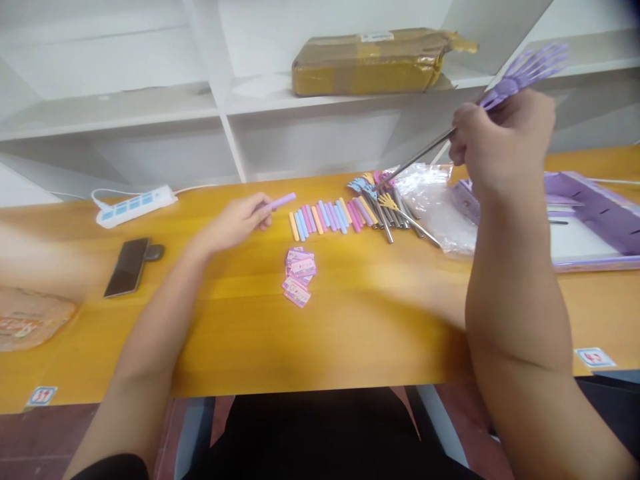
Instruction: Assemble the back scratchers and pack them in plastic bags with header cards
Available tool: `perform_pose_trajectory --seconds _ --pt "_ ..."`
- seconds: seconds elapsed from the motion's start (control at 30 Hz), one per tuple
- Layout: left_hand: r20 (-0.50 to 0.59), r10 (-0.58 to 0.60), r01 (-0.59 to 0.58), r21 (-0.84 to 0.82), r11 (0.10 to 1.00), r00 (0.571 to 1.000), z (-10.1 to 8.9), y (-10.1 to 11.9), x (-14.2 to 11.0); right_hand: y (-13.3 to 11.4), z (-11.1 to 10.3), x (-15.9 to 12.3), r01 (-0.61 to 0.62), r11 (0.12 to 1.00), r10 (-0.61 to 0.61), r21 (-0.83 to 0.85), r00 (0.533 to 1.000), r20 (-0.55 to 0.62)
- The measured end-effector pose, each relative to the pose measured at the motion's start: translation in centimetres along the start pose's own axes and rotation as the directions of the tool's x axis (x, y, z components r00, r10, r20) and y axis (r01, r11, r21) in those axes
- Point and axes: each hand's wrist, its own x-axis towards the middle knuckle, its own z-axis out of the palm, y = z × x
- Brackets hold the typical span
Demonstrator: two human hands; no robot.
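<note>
Between the fingers of my left hand (245, 220) is a purple handle tube (281, 202), held just above the table. My right hand (510, 137) is raised on the right, closed around a back scratcher (505, 88) with a purple hand-shaped head. Its thin metal rod slants down to the left over the pile. A row of pastel handle tubes (320, 218) lies in the middle, in orange, blue, pink and purple. Right of them lies a pile of back scratchers (387, 200) with coloured heads and metal rods. Several pink printed cards (300, 268) lie nearer me.
A clear plastic bag (440, 213) and an open purple box (595, 220) are at right. Leftward lie a power strip (135, 207), a phone (129, 267) and an orange package (33, 319). A taped carton (367, 65) sits on the white shelf (150, 110) behind.
</note>
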Motion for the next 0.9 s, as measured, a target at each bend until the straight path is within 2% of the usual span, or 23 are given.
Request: perform_pose_trajectory --seconds 0.03,0.1,0.17,0.27,0.47,0.67,0.77,0.9 --pt "-0.005 0.04 -0.04 0.018 0.999 0.999 -0.8 1.2 -0.8 -1.2 0.0 -0.6 -0.024 0.981 0.025 0.193 1.0 -0.001" --pt "-0.027 0.091 -0.089 0.064 0.994 0.996 -1.9 3.3 -2.3 -3.4 0.0 -1.7 -0.07 0.867 0.066 0.493 0.997 0.026" --pt "-0.047 0.134 -0.128 0.108 0.986 0.99 -2.3 4.9 -3.6 -5.0 -0.1 -2.8 -0.084 0.781 0.032 0.619 0.995 0.095" --pt "-0.063 0.203 -0.19 0.171 0.967 0.977 -2.3 6.4 -4.9 -6.5 -0.4 -3.9 -0.064 0.727 -0.047 0.684 0.989 0.144" --pt "-0.06 0.324 -0.305 0.219 0.927 0.944 -1.7 7.7 -5.8 -8.0 -0.4 -4.9 -0.076 0.632 -0.051 0.771 0.989 0.14" --pt "-0.069 0.356 -0.338 0.189 0.922 0.932 -1.5 7.7 -6.1 -7.9 -0.1 -5.1 -0.049 0.62 -0.084 0.783 0.988 0.128" --pt "-0.102 0.361 -0.342 0.166 0.925 0.927 -1.3 7.6 -6.1 -7.7 0.2 -5.1 -0.017 0.614 -0.092 0.789 0.992 0.092" --pt "-0.21 0.398 -0.363 0.188 0.913 0.893 -1.0 7.8 -6.1 -7.9 1.0 -5.4 0.055 0.54 -0.098 0.84 0.995 -0.003"
